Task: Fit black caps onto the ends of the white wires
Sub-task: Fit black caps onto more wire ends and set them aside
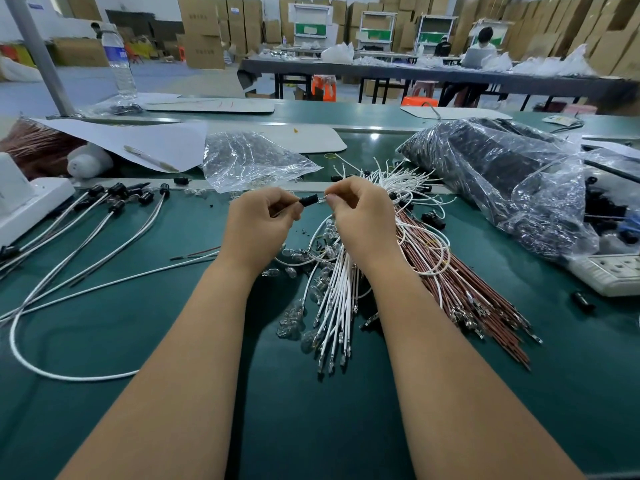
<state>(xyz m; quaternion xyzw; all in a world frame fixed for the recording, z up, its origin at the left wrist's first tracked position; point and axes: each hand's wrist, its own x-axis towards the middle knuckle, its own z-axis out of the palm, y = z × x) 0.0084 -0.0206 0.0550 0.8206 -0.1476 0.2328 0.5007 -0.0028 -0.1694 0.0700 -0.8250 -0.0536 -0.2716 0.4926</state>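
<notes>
My left hand point(260, 221) pinches a small black cap point(309, 201) above the green mat. My right hand point(360, 211) meets it from the right, its thumb and finger pinching a small clear piece at the cap's open end. Below my hands lies a bundle of white wires point(337, 299) with metal ends, next to a bundle of brown wires point(460, 289). Several white wires with black caps fitted point(114, 206) lie at the left. Loose clear bulbs point(294, 315) are scattered by the white bundle.
A clear plastic bag point(249, 161) lies behind my hands. A big bag of black parts point(502, 168) fills the right. White power strips sit at the left point(31, 202) and right point(613, 271) edges. A water bottle point(119, 60) stands at the back left.
</notes>
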